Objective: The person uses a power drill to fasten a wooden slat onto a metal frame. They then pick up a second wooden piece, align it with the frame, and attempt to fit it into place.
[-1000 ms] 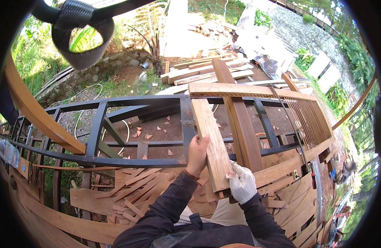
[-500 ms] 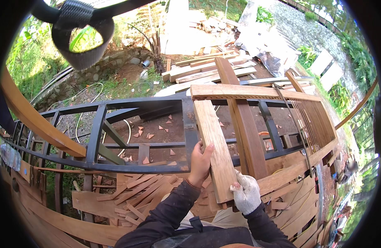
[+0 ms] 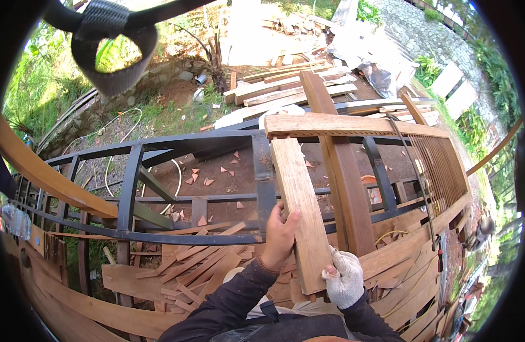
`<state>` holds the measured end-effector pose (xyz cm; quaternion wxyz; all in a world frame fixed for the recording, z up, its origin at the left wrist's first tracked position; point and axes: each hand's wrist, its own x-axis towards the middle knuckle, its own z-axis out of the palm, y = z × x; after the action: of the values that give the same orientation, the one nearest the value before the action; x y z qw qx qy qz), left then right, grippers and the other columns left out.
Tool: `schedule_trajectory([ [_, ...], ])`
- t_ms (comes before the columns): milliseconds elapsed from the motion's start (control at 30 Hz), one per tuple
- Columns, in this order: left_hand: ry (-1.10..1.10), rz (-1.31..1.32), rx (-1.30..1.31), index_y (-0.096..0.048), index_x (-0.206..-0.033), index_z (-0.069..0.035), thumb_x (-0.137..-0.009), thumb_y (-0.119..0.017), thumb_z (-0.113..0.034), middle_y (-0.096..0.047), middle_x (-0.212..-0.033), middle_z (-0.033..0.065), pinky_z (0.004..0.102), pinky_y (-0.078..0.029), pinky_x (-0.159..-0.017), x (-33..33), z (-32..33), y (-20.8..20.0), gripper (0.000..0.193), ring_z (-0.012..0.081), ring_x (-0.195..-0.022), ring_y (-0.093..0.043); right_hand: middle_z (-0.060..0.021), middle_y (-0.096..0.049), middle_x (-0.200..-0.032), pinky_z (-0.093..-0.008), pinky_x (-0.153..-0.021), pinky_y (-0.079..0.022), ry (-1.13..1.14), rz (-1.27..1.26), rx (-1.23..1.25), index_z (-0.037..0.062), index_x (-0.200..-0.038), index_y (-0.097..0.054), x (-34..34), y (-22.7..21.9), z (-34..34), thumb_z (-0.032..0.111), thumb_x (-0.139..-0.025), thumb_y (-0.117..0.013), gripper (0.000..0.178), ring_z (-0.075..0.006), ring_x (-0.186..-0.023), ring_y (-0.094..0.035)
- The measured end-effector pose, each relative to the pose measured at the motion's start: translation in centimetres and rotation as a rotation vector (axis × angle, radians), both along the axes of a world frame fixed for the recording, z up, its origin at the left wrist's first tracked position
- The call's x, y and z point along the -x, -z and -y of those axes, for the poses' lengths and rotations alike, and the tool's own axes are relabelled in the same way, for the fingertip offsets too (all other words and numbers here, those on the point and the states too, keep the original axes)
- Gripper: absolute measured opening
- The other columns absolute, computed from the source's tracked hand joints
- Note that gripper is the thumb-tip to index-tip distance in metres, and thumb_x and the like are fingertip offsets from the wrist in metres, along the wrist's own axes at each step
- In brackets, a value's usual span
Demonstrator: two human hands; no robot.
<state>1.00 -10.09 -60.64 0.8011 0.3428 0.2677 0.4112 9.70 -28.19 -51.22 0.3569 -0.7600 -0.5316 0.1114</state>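
Observation:
My bare left hand (image 3: 279, 238) grips the left edge of a pale wooden board (image 3: 303, 214), with the thumb on its top face. My right hand (image 3: 344, 278), in a white knit glove, is closed round the board's right edge near its close end. At its far end the board meets a long wooden rail (image 3: 331, 123) of a slatted wooden frame (image 3: 436, 162); I cannot tell if they are fully joined. Small wooden pegs show at the board's close end. A thin metal bar (image 3: 412, 162), perhaps a clamp, crosses the frame from rail to rail.
A black metal frame (image 3: 194, 232) and a thick brown beam (image 3: 342, 188) lie beneath the work. Thin wood offcuts (image 3: 202, 265) are heaped at the lower left. A curved timber (image 3: 57, 182) rises at left. Stacked lumber (image 3: 291, 88) lies beyond.
Both hands and the board's close end have shifted slightly down and to the right in the picture. The grip on the board stays the same.

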Motion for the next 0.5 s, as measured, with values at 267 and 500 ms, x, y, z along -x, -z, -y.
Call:
schedule_trajectory([
  [267,-0.009,-0.006,-0.003,-0.044,-0.142,0.007,-0.105,-0.061,-0.012,-0.066,-0.127,0.0141,0.0323,-0.057,-0.094,-0.1,-0.1,-0.7,0.045,0.0176,-0.109,-0.068,-0.0199,-0.072,-0.095,-0.0480,-0.091,-0.051,-0.003,0.028,-0.009,-0.0070,-0.128,-0.068,-0.2,0.4,0.1,0.025,-0.096,-0.066,0.045,-0.0398,-0.094,-0.067],
  [500,-0.038,-0.022,-0.024,-0.046,-0.141,0.007,-0.105,-0.062,-0.014,-0.066,-0.125,0.0130,0.0317,-0.057,-0.094,-0.2,-0.4,-0.4,0.044,0.0160,-0.107,-0.068,-0.0173,-0.072,-0.088,-0.0468,-0.091,-0.051,-0.012,0.030,-0.023,-0.0069,-0.129,-0.068,-0.3,0.1,-0.3,0.024,-0.096,-0.067,0.045,-0.0379,-0.089,-0.068],
])
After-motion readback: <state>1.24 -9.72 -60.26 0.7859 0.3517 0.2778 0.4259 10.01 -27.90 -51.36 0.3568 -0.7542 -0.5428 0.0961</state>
